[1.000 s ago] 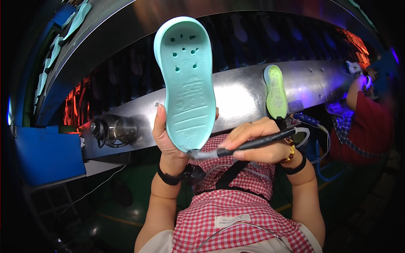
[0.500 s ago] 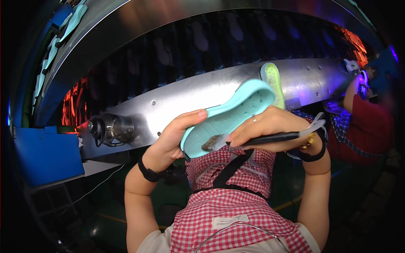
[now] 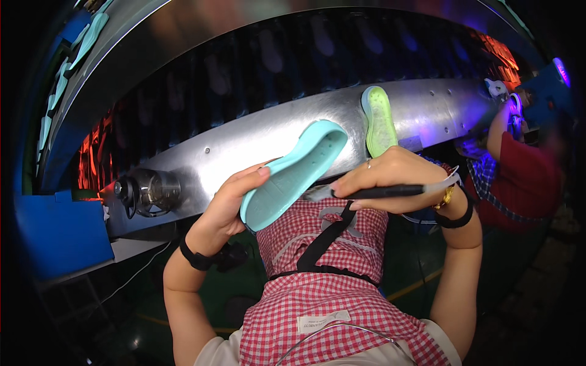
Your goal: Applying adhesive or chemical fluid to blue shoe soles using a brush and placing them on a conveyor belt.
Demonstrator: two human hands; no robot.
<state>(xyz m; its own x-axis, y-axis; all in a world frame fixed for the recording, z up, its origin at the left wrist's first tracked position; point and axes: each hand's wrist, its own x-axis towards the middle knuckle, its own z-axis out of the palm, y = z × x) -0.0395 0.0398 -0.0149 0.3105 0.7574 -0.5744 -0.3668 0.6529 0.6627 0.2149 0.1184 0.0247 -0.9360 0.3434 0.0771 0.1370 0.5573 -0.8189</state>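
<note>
A red-and-white checked apron point(image 3: 311, 299) is being worn, as are black bands point(image 3: 194, 257) at both wrists. Just beyond, a turquoise shoe sole point(image 3: 292, 174) is being held up at a tilt, its lower end being clamped between the thumb and fingers of the left hand point(image 3: 229, 204). To its right, a black-handled brush point(image 3: 394, 191) is being gripped in the closed fingers of the right hand point(image 3: 390, 174); whether its tip is being touched to the sole cannot be told. Farther out, a lime-green shoe sole point(image 3: 379, 119) and, at the left, a glass jug point(image 3: 157, 192) are being supported by a metal bench point(image 3: 235, 161). Beyond the bench, faint sole-shaped forms point(image 3: 271, 52) are being half hidden by darkness. At far right, a co-worker point(image 3: 528, 174) is being lit in purple.
</note>
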